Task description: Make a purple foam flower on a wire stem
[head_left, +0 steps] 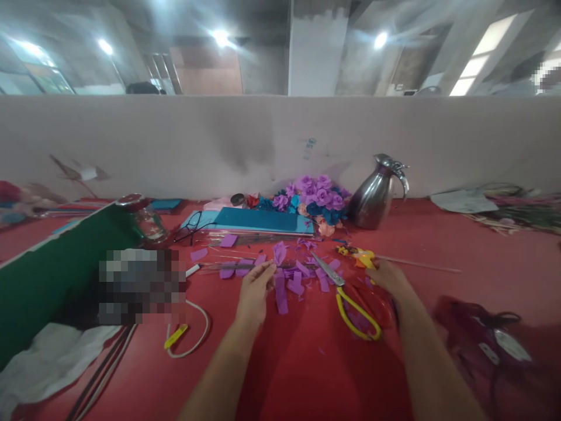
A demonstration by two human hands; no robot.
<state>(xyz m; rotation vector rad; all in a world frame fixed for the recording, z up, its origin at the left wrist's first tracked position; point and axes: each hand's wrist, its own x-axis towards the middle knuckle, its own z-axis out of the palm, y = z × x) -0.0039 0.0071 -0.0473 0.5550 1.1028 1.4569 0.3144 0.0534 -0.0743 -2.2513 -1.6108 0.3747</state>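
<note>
My left hand (255, 290) lies on the red table (307, 362) with its fingertips pinched on a thin stick (232, 266) among several purple paper strips (283, 286). My right hand (389, 276) reaches toward a small yellow and orange object (362, 257); its fingers are curled and partly hidden. Scissors with yellow handles (350, 304) lie between the hands, blades pointing away from me.
A bunch of purple, blue and pink paper flowers (313, 199) and a steel jug (377, 193) stand by the back wall. Blue sheets (254, 221) and glasses (190, 229) lie left of them. A green board (48, 275), white cable (193, 333) and dark bag (486, 339) flank me.
</note>
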